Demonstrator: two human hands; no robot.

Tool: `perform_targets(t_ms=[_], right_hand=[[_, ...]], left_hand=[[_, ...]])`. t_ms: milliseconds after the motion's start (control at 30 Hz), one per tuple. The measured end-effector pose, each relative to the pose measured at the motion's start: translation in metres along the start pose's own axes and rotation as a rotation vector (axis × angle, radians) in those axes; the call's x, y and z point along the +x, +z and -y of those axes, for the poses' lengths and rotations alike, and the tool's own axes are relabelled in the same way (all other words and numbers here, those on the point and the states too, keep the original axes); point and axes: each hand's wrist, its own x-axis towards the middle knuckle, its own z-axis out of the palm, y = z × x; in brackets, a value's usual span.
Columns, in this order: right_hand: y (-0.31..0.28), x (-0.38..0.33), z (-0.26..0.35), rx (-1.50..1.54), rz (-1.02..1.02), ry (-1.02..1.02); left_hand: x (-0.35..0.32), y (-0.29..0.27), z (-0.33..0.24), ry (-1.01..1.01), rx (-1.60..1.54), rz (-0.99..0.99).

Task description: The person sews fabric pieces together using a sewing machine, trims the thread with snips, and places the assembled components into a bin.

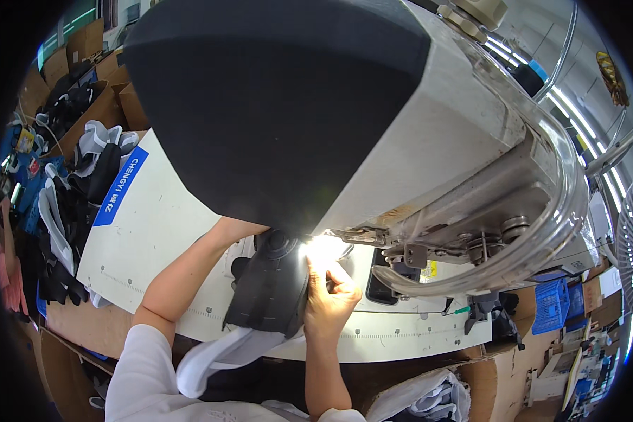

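Black fabric panel (pixel 271 292), a stitched dark piece with white lining trailing from its lower edge, lies on the pale desk (pixel 155 232) directly under the head of the big grey-and-black sewing machine (pixel 373 141), its upper right corner pushed up to the brightly lit needle area (pixel 325 247). In the head view, the only one, the right hand (pixel 330 295) sits just right of the panel and below the machine's lamp glare, its grip closed on the panel's right edge, thumb and fingers pinching the cloth together. The left hand is hidden: the left forearm (pixel 190 271) runs from the white sleeve (pixel 144 373) up and in under the machine's dark hood, so I cannot tell whether that grip is together or apart, only that it reaches to the panel's top end. Left of the machine, beyond the desk's edge, a heap of black and white cut pieces (pixel 70 204) is stacked, with cardboard boxes (pixel 84 49) farther out; right of the machine a blue crate (pixel 552 306) stands low down. By my reading, the step in hand is feeding the panel through the needle along a seam, with the right hand steering. The next move would seem to call for keeping the edge flat and aligned at the foot while both hands advance the cloth evenly, fingers kept clear of the needle.
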Motion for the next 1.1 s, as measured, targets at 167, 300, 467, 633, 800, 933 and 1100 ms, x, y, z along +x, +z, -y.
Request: perform_targets(t_ms=[167, 300, 467, 633, 800, 933, 1100], right_hand=[[-0.02, -0.001, -0.018, -0.013, 0.065, -0.018], [-0.045, 0.011, 0.003, -0.147, 0.477, 0.039], [-0.043, 0.011, 0.057, -0.451, 0.581, -0.286], [-0.029, -0.041, 0.029, -0.807, 0.666, -0.843], [0.001, -0.071, -0.054, -0.868, 0.728, -1.005], [0.003, -0.077, -0.059, -0.796, 0.686, -0.946], [0.003, -0.078, -0.059, -0.822, 0.693, -0.938]], left_hand=[[-0.001, -0.012, -0.006, -0.035, 0.09, 0.129], [-0.002, -0.013, -0.017, -0.01, 0.208, -0.006], [-0.018, -0.055, -0.05, -0.357, -0.005, 0.249], [-0.118, -0.125, -0.025, -0.379, 0.712, 0.296], [-0.166, -0.148, -0.047, -0.526, 0.83, 0.297], [-0.179, -0.147, -0.058, -0.654, 0.652, 0.126], [-0.17, -0.124, -0.093, -0.933, 0.091, 0.003]])
